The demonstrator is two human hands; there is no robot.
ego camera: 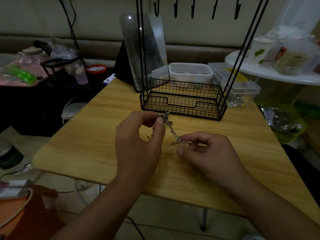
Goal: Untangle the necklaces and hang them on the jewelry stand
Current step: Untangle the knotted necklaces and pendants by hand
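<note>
- Right hand [209, 151], nearest the camera, pinches the low end of a silver chain [174, 134] between curled fingers, thumb tucked beneath.
- Left hand [138, 146] lies at ten o'clock from the right and holds the tangled necklaces [163, 117] between thumb and forefinger, raised above the wooden table [97, 135].
- Between them the chain runs taut, its long axis from eleven o'clock down to five; pulling it free probably means drawing the right hand further toward five o'clock.
- More strands seem to dangle under the left palm, though the dim light leaves this unsure.
- At twelve o'clock stands the jewelry stand [183, 99], its wire basket bare, its hooks [192, 7] high above and well apart from both hands.
</note>
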